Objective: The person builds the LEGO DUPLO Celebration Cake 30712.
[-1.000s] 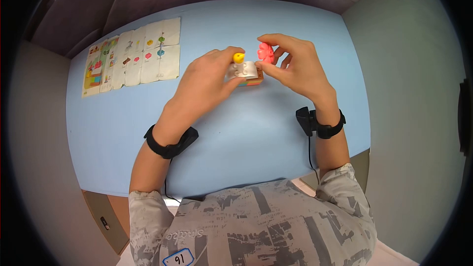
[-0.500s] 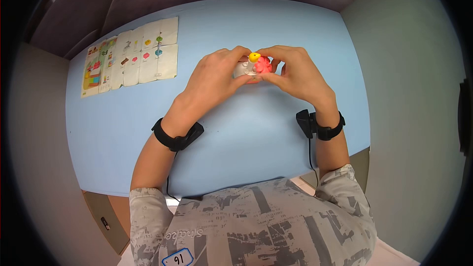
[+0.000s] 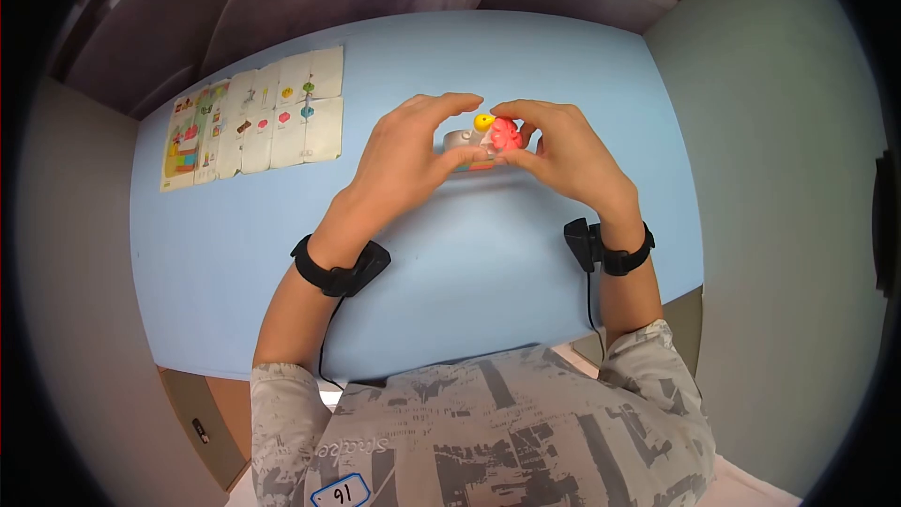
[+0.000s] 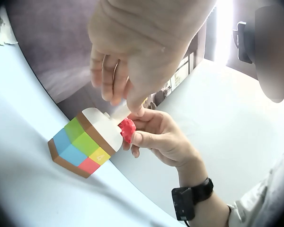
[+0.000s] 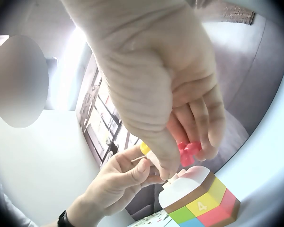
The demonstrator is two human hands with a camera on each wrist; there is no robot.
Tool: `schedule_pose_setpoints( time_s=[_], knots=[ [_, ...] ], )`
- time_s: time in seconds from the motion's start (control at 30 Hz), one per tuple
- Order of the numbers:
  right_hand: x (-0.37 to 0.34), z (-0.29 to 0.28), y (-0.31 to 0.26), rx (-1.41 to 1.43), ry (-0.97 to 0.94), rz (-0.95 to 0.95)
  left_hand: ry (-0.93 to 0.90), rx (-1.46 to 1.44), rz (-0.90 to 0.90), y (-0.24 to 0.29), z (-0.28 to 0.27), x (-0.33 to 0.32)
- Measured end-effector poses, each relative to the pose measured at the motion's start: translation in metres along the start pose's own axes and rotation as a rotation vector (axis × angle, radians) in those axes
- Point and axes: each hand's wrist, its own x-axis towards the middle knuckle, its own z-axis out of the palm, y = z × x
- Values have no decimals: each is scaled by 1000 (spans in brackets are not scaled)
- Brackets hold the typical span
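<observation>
A toy cake block [image 4: 78,146] with brown, green, blue, red and yellow sides and a white top [image 4: 97,125] stands on the table between the hands. From that top rises a white candle with a yellow tip [image 3: 483,122]. My right hand [image 3: 577,155] pinches a pink flower-shaped piece [image 3: 507,135] between thumb and fingers, over the right end of the cake beside the candle. My left hand [image 3: 399,155] curves loosely around the left side, thumb and index fingertips apart with the candle showing in the gap. In the right wrist view the flower piece [image 5: 189,152] is close above the white top.
A creased picture sheet [image 3: 253,117] lies at the back left of the light blue table [image 3: 469,244]. Black cameras are strapped to both wrists, the left wrist camera [image 3: 361,268] trailing a cable. A grey panel [image 3: 788,178] stands to the right.
My right hand has brought the flower piece left, from beside the cake to its right end next to the candle. The left index finger has moved away from the candle's yellow tip.
</observation>
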Motion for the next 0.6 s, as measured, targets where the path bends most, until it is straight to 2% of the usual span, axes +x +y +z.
schedule_pose_setpoints(
  time_s=[0.13, 0.23, 0.33, 0.43, 0.53, 0.6],
  knots=[
    [4, -2, -11, 14, -59, 3, -69, -20, -66, 2, -4, 8],
    [5, 5, -9, -25, -42, -49, -120, 98, -80, 1, -1, 8],
    [5, 10, -6, -49, -24, -63, -82, 128, -36, 2, 1, 5],
    [5, 12, -9, -91, -27, -58, -24, 19, -100, -2, 4, 1],
    [6, 14, -9, -109, -18, -51, -40, 65, -156, 3, 3, -1],
    [5, 16, -6, -104, 14, -68, 91, -60, -117, -4, 6, -4]
  ],
)
